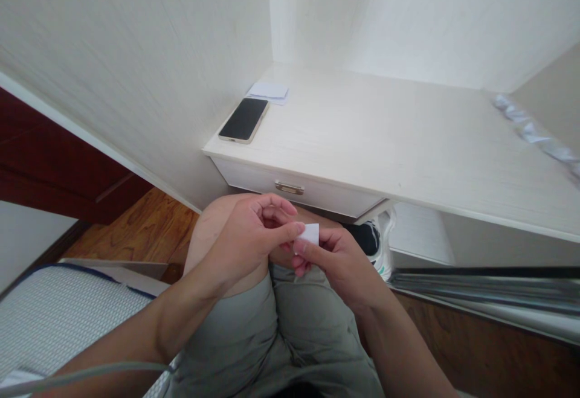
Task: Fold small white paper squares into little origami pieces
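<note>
**Paper pinched between two hands**

You have the paper above your lap, just short of the counter, likely to keep it close to your eyes. Your left hand pinches its left edge with thumb and curled fingers; your right hand grips it lower, thumb on top, probably because so small a piece needs steadying from both sides. The phone and sheets lie at the counter's left end, seemingly out of your elbows' way.

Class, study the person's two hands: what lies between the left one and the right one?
A small piece of white paper lies between the left hand and the right hand, which pinches it, as the head view shows.
</note>
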Demonstrator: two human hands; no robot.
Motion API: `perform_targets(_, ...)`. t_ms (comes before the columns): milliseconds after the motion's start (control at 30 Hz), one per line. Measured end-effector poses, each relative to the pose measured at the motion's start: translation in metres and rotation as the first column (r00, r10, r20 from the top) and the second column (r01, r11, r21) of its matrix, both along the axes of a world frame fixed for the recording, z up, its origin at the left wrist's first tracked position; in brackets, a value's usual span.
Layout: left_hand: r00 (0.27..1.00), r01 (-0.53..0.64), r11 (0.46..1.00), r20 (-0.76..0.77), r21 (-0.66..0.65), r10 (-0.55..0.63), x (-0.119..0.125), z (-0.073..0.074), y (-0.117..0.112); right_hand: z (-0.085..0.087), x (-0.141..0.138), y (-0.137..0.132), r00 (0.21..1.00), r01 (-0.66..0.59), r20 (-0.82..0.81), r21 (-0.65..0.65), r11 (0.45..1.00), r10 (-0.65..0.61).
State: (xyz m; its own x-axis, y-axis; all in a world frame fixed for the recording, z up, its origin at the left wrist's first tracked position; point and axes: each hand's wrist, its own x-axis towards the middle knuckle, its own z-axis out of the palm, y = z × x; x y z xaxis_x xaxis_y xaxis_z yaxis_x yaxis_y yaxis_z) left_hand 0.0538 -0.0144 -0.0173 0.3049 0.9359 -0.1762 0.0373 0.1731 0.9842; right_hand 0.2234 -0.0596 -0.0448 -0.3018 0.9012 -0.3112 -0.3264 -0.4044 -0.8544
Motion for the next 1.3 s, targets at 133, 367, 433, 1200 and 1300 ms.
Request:
perform_targets(133,0.998,0.064,0.996,0.028,-0.061,-0.063,0.005,0.006,0.009,-0.004,0.001,0.0,0.99,-0.01,-0.139,-0.109,0.994,-0.005)
perform_targets(367,0.994,0.04,0.99,0.108,-0.137,-0.025,0.013,0.011,0.017,-0.013,0.0,-0.002,0.963,0.143,-0.215,-0.101,0.985,-0.162)
perform_targets(433,0.978,-0.077,0.98,0.175,-0.185,0.11,0.017,0.008,0.014,-0.015,-0.004,-0.004,0.929,0.334,-0.171,0.009,0.942,-0.328)
perform_targets(1200,0.778,-0.099,0.884,0.518,-0.458,0.355,0.028,0.004,-0.027,0.003,-0.031,-0.006,0.768,0.563,-0.018,0.496,0.661,-0.64)
perform_targets(1300,0.782,-0.061,0.887,0.53,-0.458,0.328,0.028,0.004,-0.028,0.007,-0.029,-0.006,0.784,0.539,0.015,0.479,0.693,-0.621)
